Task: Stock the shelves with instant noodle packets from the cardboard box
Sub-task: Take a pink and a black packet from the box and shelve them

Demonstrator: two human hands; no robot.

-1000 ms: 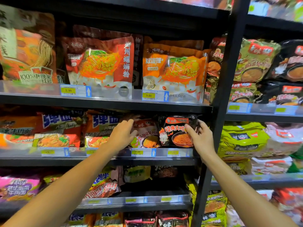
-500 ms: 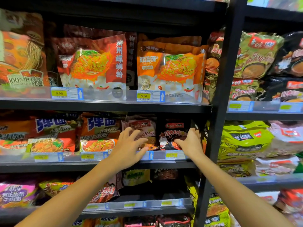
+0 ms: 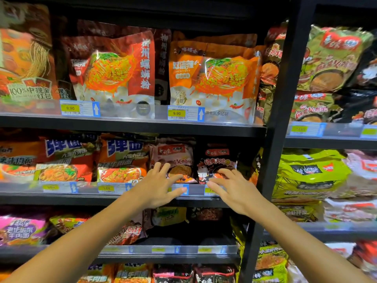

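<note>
My fingers point(image 3: 163, 170) on both hands are spread, holding nothing. Risk: the pink packet point(image 3: 173, 158) and black packet point(image 3: 219, 160) could tip forward over the shelf rail point(image 3: 195, 189).

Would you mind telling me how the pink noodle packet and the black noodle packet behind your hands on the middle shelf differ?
The pink noodle packet has a pale pink wrapper; the black noodle packet has a dark one. The pink one stands left, behind the left hand; the black one right, behind the right hand. The pink one's top sits slightly higher. Both stand upright, side by side, facing forward, with a red banner near the top.
</note>
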